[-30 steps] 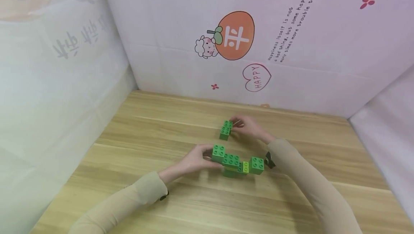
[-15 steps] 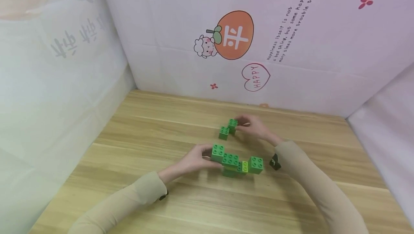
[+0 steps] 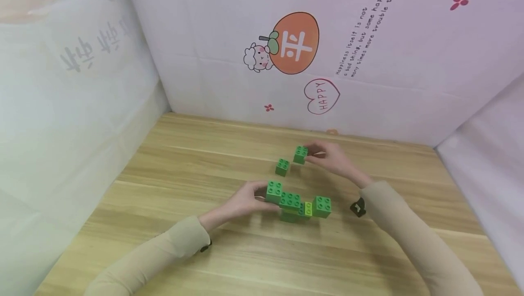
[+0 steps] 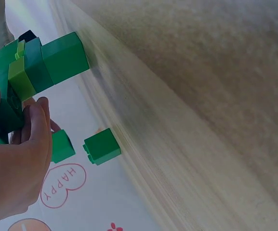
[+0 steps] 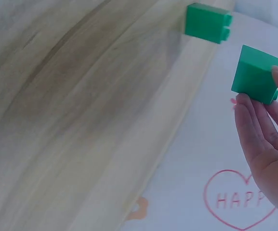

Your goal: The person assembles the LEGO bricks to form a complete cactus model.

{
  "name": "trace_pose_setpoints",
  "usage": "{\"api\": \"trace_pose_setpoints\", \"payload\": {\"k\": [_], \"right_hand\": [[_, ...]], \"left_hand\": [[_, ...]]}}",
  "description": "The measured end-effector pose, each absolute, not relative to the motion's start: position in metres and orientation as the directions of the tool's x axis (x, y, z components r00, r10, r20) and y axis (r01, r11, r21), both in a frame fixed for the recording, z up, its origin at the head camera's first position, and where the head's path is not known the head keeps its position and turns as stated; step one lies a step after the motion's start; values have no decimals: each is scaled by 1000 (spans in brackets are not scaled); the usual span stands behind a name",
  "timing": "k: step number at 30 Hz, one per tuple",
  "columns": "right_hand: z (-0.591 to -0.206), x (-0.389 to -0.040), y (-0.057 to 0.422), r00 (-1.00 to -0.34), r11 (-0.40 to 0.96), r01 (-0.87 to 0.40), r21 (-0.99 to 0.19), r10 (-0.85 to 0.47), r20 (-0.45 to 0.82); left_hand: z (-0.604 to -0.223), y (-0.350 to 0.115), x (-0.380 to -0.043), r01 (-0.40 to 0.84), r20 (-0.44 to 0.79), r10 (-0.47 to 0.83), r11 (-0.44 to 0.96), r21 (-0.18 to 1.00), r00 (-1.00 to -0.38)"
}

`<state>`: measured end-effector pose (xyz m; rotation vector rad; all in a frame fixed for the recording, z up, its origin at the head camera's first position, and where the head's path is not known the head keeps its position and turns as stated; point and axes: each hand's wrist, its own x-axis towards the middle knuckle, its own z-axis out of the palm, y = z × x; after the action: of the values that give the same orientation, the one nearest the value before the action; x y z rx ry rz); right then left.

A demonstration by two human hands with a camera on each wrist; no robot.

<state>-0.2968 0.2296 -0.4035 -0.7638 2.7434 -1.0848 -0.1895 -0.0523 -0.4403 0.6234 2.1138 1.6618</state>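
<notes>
My left hand [image 3: 247, 200] grips the left end of a joined build of toy building bricks [image 3: 290, 200], in several greens with a yellow-green piece, over the middle of the table. In the left wrist view its thumb and fingers pinch a dark green brick [image 4: 8, 108] of that build. Farther back, my right hand [image 3: 330, 158] pinches a single green brick [image 3: 300, 154] between thumb and fingertips, raised off the wood. Another green brick [image 3: 282, 167] sits studs up on the table, just left of the held one; the right wrist view shows this loose brick [image 5: 207, 22] too.
The wood table [image 3: 196, 150] is bounded at the back by a white printed cloth wall [image 3: 221, 82], with plain cloth sides at left [image 3: 102, 118] and right [image 3: 487, 164]. Both sleeved forearms reach in from the near side.
Two green bricks stood together at the back; my right hand has drawn one away to the right and lifted it. My left hand and the build have stayed nearly still.
</notes>
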Motion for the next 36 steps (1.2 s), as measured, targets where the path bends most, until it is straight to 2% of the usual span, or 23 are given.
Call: {"api": "trace_pose_setpoints", "payload": {"k": [20,36], "right_hand": [[-367,-241,222,-817,545,-507,-667,-551,171],[-360,-204,217,-745,475,-602,-642,-624,236]], "left_hand": [[-443,-52,-190,125,-11,558,204,971,-830],[-443,-53,-190,124,-11,563,202,972,-827]]}}
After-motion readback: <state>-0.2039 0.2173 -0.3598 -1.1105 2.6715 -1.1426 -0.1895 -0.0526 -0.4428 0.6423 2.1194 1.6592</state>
